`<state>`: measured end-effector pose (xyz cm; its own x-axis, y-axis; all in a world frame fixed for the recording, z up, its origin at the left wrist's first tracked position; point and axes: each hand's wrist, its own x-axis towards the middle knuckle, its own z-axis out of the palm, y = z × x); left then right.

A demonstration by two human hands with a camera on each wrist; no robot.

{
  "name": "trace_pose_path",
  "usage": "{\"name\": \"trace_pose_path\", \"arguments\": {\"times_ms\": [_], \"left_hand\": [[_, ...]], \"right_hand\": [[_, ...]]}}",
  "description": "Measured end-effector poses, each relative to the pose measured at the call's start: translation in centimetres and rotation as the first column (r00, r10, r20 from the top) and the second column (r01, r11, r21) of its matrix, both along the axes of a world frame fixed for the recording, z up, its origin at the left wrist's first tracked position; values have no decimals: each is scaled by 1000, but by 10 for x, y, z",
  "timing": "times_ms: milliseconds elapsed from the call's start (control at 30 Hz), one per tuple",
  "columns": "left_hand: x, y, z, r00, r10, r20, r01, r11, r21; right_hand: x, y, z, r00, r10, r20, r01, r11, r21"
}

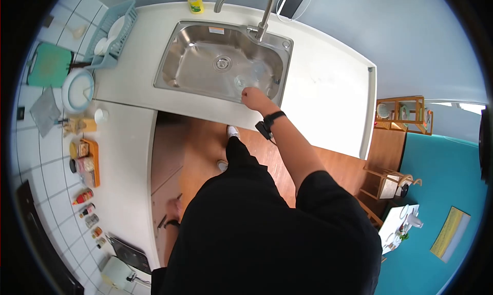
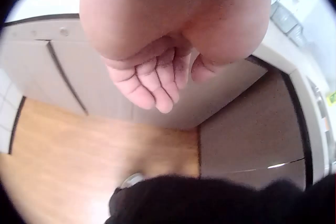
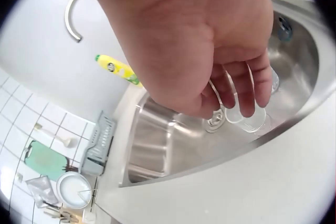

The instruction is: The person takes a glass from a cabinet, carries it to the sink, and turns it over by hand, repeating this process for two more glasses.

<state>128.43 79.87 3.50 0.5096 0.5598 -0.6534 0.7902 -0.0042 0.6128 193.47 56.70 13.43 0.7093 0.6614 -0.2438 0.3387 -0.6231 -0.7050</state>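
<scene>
My right hand (image 1: 252, 97) hangs over the front rim of the steel sink (image 1: 197, 90), its fingers loosely bent and holding nothing. In the right wrist view, its fingertips (image 3: 247, 109) overlap a clear glass (image 3: 253, 124) that lies in the basin behind them. A second clear item (image 3: 274, 80) shows past the fingers, farther along the basin. Low by the cabinet fronts on the left, my left hand (image 1: 173, 209) is blurred in the head view. The left wrist view shows that hand (image 2: 157, 77) hanging with relaxed, slightly bent fingers and a bare palm.
A faucet (image 1: 263, 25) rises behind the sink, with a yellow bottle (image 1: 194, 0) beside it. Left of it stand a blue dish rack (image 1: 125, 25) with dishes and a white basin (image 1: 65, 97). Bottles and jars line the left counter (image 1: 123, 161).
</scene>
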Motion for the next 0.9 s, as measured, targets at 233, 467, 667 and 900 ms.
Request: {"name": "trace_pose_path", "arguments": {"times_ms": [233, 467, 667, 900], "left_hand": [[-26, -20, 19, 919, -347, -185, 387, 881, 272], [28, -22, 47, 977, 111, -182, -81, 984, 161], [204, 35, 159, 972, 186, -145, -173, 980, 97], [399, 63, 253, 920, -244, 307, 162, 949, 270]], "right_hand": [[63, 46, -89, 981, 56, -186, -94, 975, -203], [63, 53, -160, 996, 25, -82, -50, 944, -327], [73, 47, -149, 999, 10, 53, 2, 977, -215], [50, 41, 38, 752, -305, -584, 534, 802, 269]]}}
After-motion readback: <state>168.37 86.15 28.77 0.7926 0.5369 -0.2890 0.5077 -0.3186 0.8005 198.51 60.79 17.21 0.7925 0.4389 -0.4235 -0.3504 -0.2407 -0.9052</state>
